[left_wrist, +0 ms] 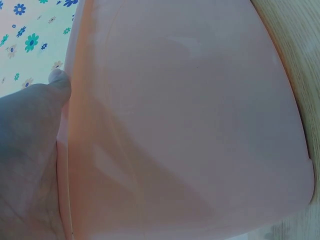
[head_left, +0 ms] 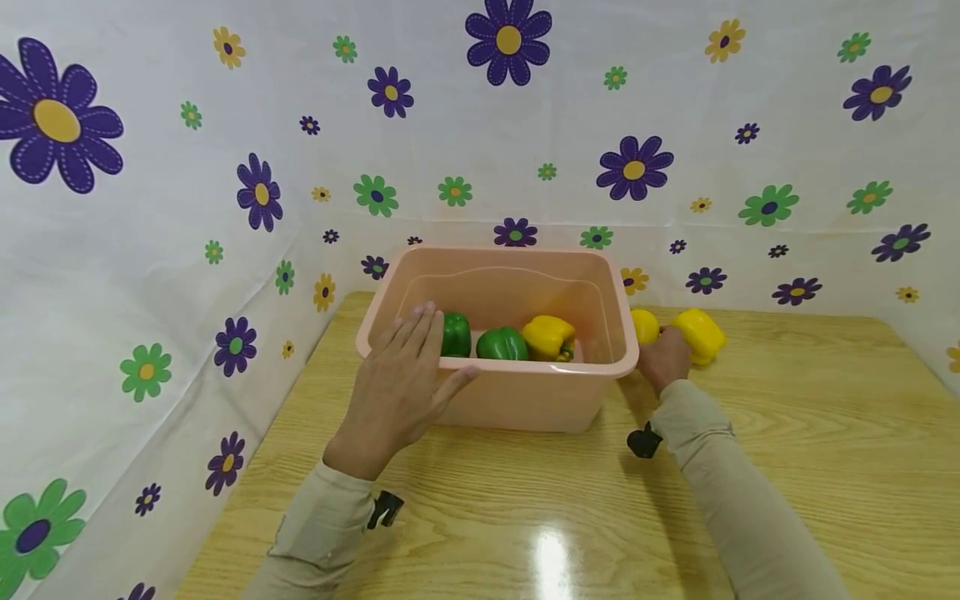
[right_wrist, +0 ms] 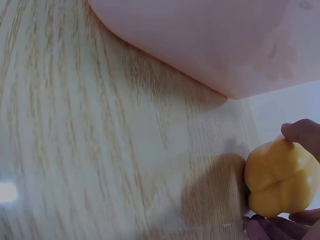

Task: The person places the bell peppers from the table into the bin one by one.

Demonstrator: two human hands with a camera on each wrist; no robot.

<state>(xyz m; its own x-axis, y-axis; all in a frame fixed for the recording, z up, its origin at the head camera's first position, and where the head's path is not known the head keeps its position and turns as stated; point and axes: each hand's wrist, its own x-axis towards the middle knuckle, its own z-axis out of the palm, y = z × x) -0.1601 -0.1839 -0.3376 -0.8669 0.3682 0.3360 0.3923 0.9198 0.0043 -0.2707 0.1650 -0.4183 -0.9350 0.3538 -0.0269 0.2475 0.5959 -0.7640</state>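
Observation:
A pink plastic bin (head_left: 517,396) holds two green bell peppers (head_left: 502,343) and one yellow bell pepper (head_left: 551,337). My left hand (head_left: 397,387) rests over the front left part of its rim, fingers straight and together, thumb along the front rim. The left wrist view shows that thumb (left_wrist: 60,86) against the rim. To the right of the bin, my right hand (head_left: 666,358) grips a yellow bell pepper (right_wrist: 280,177) between thumb and fingers, low at the table. Another yellow bell pepper (head_left: 699,335) lies just right of that hand.
The bin stands on a wood-grain table (head_left: 480,517), near its back edge. A white cloth with printed flowers (head_left: 450,125) hangs behind the table and along its left side. Black wrist mounts (head_left: 643,442) stick out at both sleeves.

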